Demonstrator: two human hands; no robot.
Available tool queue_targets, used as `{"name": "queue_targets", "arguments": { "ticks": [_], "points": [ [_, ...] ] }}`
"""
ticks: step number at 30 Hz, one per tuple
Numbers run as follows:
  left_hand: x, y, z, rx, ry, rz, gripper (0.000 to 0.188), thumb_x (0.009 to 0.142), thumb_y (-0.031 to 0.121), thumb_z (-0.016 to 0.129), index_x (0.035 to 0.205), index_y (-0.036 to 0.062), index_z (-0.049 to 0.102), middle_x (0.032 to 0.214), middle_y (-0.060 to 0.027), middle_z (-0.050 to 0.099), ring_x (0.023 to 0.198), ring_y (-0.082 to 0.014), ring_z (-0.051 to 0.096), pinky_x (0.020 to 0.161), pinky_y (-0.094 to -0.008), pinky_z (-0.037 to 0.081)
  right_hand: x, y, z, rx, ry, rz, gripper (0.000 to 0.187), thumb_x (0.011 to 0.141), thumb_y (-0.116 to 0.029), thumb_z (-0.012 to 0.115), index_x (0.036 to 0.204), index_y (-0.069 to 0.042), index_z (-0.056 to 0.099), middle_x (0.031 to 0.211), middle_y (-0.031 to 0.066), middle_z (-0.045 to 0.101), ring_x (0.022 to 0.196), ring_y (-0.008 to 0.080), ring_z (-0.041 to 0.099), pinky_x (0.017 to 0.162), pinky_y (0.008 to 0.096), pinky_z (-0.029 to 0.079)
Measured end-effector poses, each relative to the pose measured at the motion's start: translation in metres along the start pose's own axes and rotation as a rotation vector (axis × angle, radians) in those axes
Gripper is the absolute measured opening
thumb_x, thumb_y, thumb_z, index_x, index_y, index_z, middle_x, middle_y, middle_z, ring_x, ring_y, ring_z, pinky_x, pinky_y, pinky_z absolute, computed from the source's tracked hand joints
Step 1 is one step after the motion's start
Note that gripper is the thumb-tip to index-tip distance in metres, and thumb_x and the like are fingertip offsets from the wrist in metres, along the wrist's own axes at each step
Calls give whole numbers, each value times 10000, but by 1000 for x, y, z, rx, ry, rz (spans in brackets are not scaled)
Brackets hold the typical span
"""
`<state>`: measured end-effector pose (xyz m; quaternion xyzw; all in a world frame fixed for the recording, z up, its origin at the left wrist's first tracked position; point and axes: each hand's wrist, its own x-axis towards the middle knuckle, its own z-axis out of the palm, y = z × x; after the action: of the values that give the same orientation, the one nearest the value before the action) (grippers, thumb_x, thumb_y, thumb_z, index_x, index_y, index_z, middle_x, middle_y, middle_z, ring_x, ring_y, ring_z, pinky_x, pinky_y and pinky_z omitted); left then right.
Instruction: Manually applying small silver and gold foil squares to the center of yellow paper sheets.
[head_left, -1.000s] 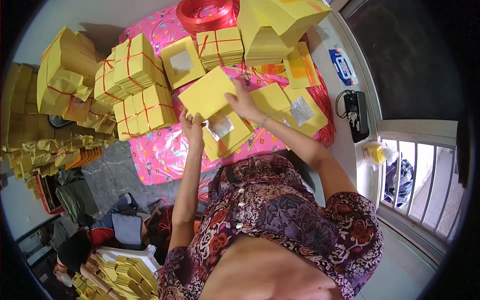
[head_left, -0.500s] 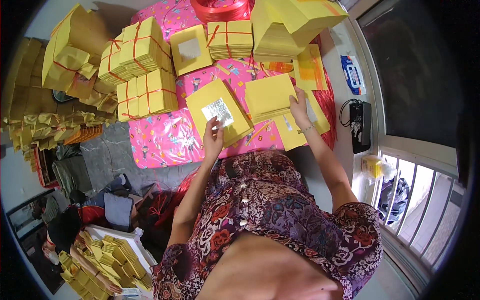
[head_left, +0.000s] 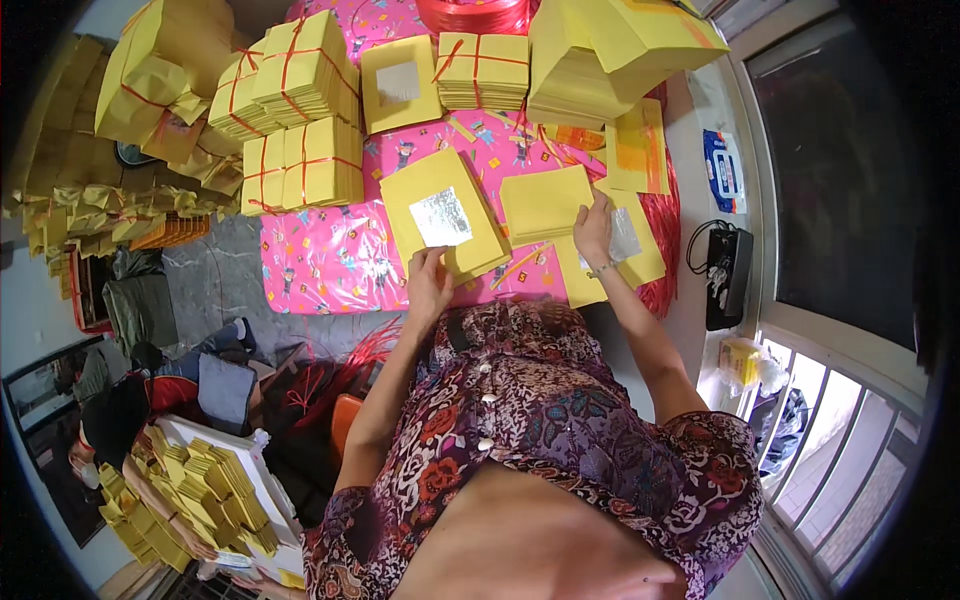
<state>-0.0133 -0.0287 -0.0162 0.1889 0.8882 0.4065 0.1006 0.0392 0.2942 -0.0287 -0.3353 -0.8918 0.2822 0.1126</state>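
Note:
A stack of yellow joss paper [head_left: 400, 215] with a silver foil square [head_left: 441, 217] on top lies on the pink patterned table cover [head_left: 330, 255]. At its near edge, my left hand [head_left: 430, 282] has bent fingers closed on the paper just below the foil. To the right is a plain stack of yellow joss paper [head_left: 545, 203]. My right hand [head_left: 594, 230] is closed at that stack's right edge, thumb toward me. Under my right wrist lie more foil-faced yellow sheets [head_left: 640, 262], partly covered by the hand.
Bundles of yellow paper tied with red string [head_left: 305, 75] stand along the far left, beside a foil-faced stack [head_left: 420, 110]. A red twine coil [head_left: 475, 15] lies at the back. A barred window [head_left: 830, 440] is on the right. A co-worker [head_left: 115, 415] handles yellow paper at lower left.
My left hand has moved off the foil down to the stack's near edge. My right hand stays at the plain stack's edge, whose sheets now lie flatter. The whole view has shifted slightly.

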Motion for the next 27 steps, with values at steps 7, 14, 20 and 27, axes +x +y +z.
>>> {"name": "queue_targets", "arguments": {
  "ticks": [7, 14, 20, 27],
  "points": [
    [0, -4, 1, 61, -31, 65, 522, 708, 31, 705, 1210, 70, 565, 1166, -183, 538, 1072, -372, 504, 928, -436, 446, -5, -10, -7, -286, 66, -162, 481, 848, -73, 578, 1313, -53, 458, 1181, 175, 493, 1134, 360, 441, 928, 485, 377],
    [-7, -10, -6, 24, 10, 120, 568, 684, 72, 755, 1215, 67, 552, 1176, -179, 528, 1073, -370, 499, 921, -448, 440, 12, -45, -31, -162, 60, -421, 319, 840, -62, 586, 1156, -102, 600, 1155, 119, 518, 1124, 323, 453, 933, 459, 366],
    [-9, -8, -16, 173, -31, 89, 600, 665, 91, 781, 1214, 82, 539, 1156, -158, 525, 1079, -356, 488, 933, -445, 420, -3, -96, -15, 1, -406, -804, 235, 810, -76, 631, 1044, -89, 613, 1095, 93, 567, 1039, 289, 529, 880, 422, 426],
    [-10, -13, -18, 172, -20, 93, 603, 662, 84, 768, 1217, 69, 533, 1182, -156, 520, 1099, -357, 474, 955, -448, 408, -48, -109, 47, -265, -585, -1082, 291, 724, -102, 682, 997, -72, 582, 973, 81, 557, 949, 253, 552, 805, 397, 451]
  ]
}}
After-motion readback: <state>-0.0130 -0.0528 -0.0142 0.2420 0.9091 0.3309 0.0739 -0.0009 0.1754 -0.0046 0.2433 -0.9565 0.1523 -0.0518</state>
